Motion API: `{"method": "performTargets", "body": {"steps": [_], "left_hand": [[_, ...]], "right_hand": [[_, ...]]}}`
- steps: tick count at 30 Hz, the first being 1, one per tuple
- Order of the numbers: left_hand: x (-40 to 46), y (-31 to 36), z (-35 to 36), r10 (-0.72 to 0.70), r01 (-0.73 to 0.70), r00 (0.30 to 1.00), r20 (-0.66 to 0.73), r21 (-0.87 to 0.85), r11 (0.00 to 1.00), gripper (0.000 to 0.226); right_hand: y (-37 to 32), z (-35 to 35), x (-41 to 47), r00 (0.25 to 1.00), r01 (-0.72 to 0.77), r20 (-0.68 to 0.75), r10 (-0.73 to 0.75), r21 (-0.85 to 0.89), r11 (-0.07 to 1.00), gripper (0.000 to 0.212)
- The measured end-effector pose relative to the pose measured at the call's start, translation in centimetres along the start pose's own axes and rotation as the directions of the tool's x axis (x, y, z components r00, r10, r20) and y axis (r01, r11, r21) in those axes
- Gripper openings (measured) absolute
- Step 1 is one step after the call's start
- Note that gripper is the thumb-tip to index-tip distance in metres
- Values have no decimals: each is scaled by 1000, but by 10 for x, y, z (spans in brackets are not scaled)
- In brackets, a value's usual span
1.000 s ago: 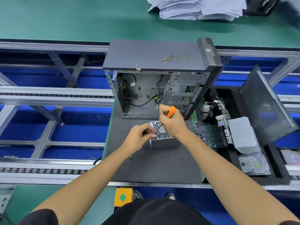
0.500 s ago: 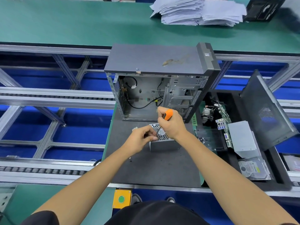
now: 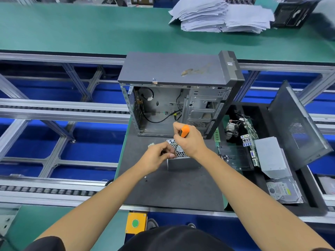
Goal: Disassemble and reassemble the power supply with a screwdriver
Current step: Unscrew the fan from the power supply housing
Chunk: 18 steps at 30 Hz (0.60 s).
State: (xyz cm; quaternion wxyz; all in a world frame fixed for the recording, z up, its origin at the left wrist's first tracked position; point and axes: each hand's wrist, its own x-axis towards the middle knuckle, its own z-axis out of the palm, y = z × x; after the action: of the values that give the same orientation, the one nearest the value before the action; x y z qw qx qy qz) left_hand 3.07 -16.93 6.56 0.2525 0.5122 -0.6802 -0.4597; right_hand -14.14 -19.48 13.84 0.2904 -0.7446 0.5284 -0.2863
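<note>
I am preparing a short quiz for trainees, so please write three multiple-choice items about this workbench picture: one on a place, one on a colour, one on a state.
1. Where does the power supply lie?
A. inside the computer case
B. on the dark mat in front of the computer case
C. on the paper stack

2. What colour is the screwdriver handle?
A. orange
B. blue
C. white

3. What is the right hand doing?
A. resting flat
B. holding the screwdriver
C. lifting the hard drive

Answers: 1 B, it sits on the dark mat before the open computer case. 2 A, orange shows above the fist. 3 B, its fingers wrap the handle.
</note>
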Motion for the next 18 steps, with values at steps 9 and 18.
{"method": "performTargets", "body": {"steps": [9,18], "left_hand": [[1,4,-1,-40,82,989,-140,308,948,15],[-3,6,-7,-145,150,989,-38,254,956,10]], "right_hand": [[5,10,5,990,12,141,7,-131,991,17],[8,17,7,985,-9,171,36,-156,988,22]]}}
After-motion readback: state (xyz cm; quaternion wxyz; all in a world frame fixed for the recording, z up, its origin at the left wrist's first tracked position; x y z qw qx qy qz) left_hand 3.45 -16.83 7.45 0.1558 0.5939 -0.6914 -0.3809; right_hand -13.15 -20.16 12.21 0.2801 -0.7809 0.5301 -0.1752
